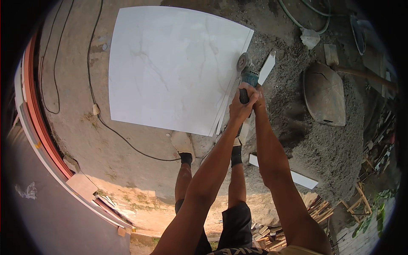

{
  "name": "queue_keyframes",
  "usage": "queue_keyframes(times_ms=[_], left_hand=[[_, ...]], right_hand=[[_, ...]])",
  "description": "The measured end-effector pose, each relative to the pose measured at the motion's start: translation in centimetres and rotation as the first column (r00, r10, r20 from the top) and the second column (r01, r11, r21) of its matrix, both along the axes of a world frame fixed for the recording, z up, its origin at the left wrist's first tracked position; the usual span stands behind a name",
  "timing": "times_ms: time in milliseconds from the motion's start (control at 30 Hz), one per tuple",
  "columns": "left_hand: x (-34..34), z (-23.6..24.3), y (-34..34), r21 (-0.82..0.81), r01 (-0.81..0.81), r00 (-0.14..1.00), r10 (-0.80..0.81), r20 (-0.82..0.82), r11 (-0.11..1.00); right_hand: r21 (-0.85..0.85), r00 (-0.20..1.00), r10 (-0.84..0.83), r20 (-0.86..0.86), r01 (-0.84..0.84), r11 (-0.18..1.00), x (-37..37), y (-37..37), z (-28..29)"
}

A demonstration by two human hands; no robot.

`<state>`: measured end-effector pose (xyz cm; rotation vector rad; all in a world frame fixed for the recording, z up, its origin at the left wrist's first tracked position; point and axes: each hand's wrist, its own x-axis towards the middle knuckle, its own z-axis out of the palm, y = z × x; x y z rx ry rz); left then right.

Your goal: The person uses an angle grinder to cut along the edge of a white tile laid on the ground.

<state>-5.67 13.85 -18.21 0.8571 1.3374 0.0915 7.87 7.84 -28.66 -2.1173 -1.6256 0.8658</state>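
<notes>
While a thin black cable [88, 63] runs left of the large, white, veined slab [170, 68], our left hand [243, 102] wraps firmly around a blue-and-black angle grinder [250, 77] at the slab's right edge; our right hand [259, 99] is just beside it, though how far it closes we cannot tell.

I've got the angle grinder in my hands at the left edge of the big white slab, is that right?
Not quite: the head view shows the angle grinder in your hands at the right edge of the big white slab, not the left.
</notes>
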Motion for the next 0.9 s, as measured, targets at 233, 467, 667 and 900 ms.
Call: queue_keyframes(times_ms=[233, 467, 667, 900], left_hand=[[0.5, -0.1, 1.3, -0.033, 0.020, 1.000, -0.019, 0.010, 0.999], [2.6, -0.6, 2.5, -0.010, 0.044, 0.999, -0.044, 0.020, 0.999], [1.4, -2.3, 3.0, 0.013, -0.053, 0.996, 0.052, 0.075, 0.999], [6.0, -0.5, 4.6, 0.007, -0.049, 0.990, 0.048, 0.132, 0.999]], right_hand=[[-0.136, 0.984, -0.150, -0.093, 0.137, 0.981, -0.1, 2.3, 2.3], [-0.123, 0.961, -0.209, -0.182, 0.188, 0.974, 3.4, 2.4, -0.1], [0.054, 0.989, -0.141, -0.036, 0.143, 0.988, 0.2, 5.6, 2.8], [0.026, 0.967, -0.251, 0.030, 0.251, 0.968, 6.8, 5.2, 1.1]])
